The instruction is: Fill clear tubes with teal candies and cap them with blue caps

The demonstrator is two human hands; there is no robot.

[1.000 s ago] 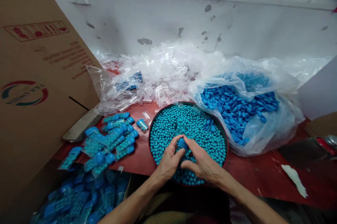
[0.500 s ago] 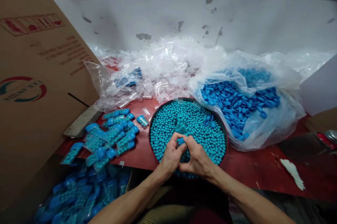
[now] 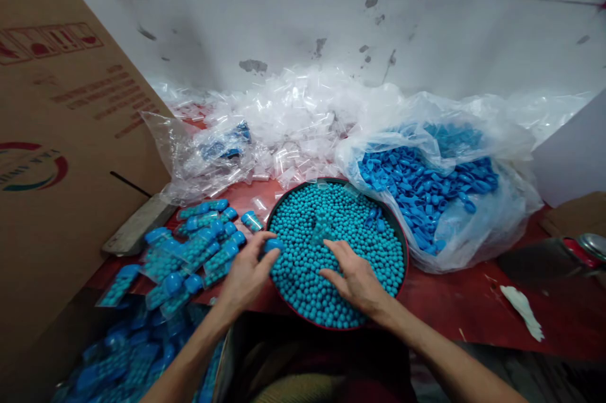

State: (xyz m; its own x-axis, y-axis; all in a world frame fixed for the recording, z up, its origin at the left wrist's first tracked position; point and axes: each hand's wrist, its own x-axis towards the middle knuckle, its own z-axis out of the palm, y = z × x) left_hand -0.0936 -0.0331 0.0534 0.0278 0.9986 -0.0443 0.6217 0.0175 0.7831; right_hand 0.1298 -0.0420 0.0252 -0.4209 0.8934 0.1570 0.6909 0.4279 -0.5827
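Note:
My left hand (image 3: 250,269) is at the left rim of a round tub (image 3: 404,264), its thumb and fingers closed on a small tube whose blue cap (image 3: 273,244) shows between them; the tube's body is mostly hidden. Turquoise beads (image 3: 303,264) fill the tub. Over the beads, right of centre, my right hand (image 3: 355,273) hovers with thumb and fingers apart and nothing visible in them. Near its fingertips a clear piece (image 3: 322,229) lies on the beads. Several filled, blue-capped tubes (image 3: 199,245) lie in a pile left of my left hand.
Behind the tub are heaped clear empty tubes (image 3: 293,119). A plastic bag of blue caps (image 3: 416,188) lies at the right. A cardboard box (image 3: 71,125) rises at the left, and more filled tubes (image 3: 127,352) lie below the table edge. A metal flask (image 3: 534,264) is far right.
My hands were together over the tub, around a blue-capped piece. Now they are apart: the left has moved left with the capped tube, and the right has opened over the beads.

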